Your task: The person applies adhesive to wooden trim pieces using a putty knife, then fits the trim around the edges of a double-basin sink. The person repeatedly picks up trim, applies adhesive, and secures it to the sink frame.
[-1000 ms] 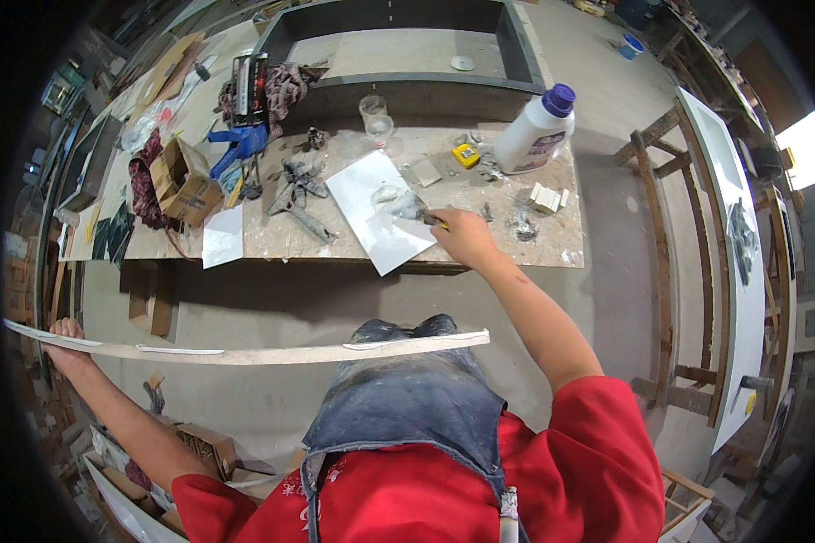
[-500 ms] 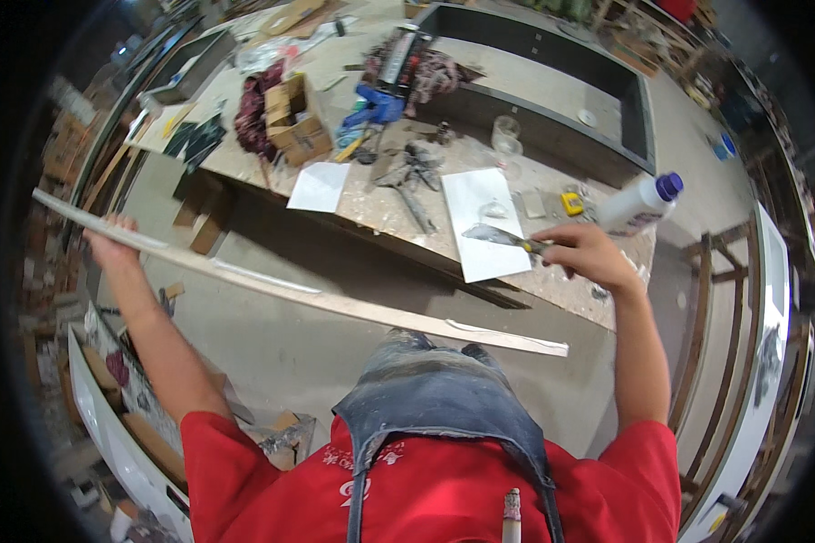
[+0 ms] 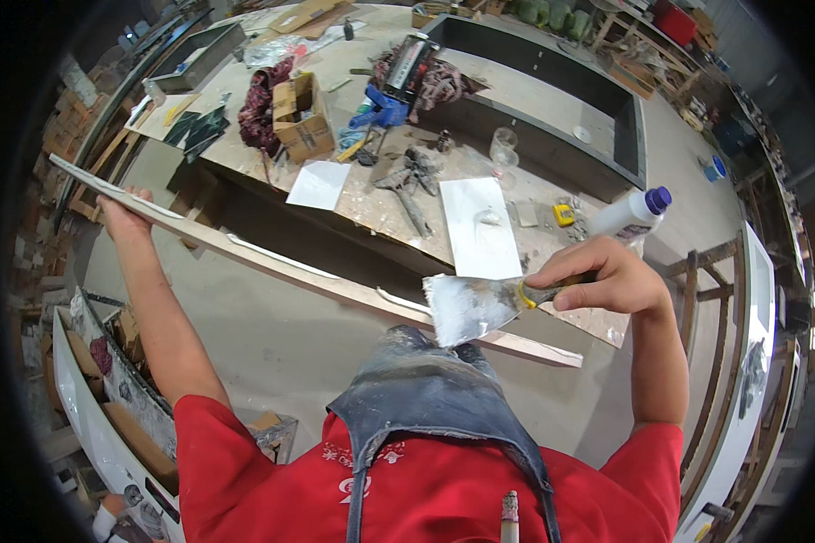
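My left hand (image 3: 127,214) is closed round a long pale strip (image 3: 335,288) near its far-left end. The strip slants across in front of me, with white lines of paste along its edge. In my right hand (image 3: 604,276) is a putty knife (image 3: 476,306), gripped by the handle. White paste coats its wide blade. The blade overlaps the strip's right part in view; I cannot tell whether they touch. Beyond the knife, a white board (image 3: 476,244) with a dab of paste lies at the workbench (image 3: 380,213) edge.
A white bottle with a purple cap (image 3: 627,215) and a yellow tape measure (image 3: 563,215) stand right of the board. Farther back are a cardboard box (image 3: 301,122), a blue caulking gun (image 3: 385,110) and a dark rectangular frame (image 3: 552,136). A white panel (image 3: 747,362) leans on the right.
My right hand has lifted the putty knife off the white board and brought it nearer, over the strip, with its blade turned broad side up. The strip has shifted slightly right.
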Tool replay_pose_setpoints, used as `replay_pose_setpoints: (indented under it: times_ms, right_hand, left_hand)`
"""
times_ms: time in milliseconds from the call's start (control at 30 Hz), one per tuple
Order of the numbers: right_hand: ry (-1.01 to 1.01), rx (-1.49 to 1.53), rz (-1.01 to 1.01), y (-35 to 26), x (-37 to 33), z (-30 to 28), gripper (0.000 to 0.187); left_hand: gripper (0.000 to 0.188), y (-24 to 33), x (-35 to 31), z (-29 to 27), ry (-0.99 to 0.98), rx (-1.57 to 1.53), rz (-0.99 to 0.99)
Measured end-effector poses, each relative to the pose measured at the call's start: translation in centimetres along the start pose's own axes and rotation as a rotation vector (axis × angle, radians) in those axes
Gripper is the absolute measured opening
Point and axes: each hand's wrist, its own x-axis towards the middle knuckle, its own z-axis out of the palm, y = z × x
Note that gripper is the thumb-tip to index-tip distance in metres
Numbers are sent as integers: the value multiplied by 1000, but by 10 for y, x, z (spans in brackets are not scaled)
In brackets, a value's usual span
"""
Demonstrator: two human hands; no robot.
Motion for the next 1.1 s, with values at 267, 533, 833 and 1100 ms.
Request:
replay_pose_setpoints:
  times_ms: [267,533,833,1100]
  right_hand:
    - [386,-59,255,4,-79,-23,36]
    - [172,23,55,24,-102,-6,40]
    - [278,86,226,49,-138,-18,42]
    - [331,43,294,66,-152,-30,42]
  left_hand:
    - [60,4,63,-35,-39,50,-7]
    - [45,-3,89,-30,-108,-14,-14]
    - [43,4,104,-28,-60,85,-19]
    - [40,24,124,-42,-129,106,24]
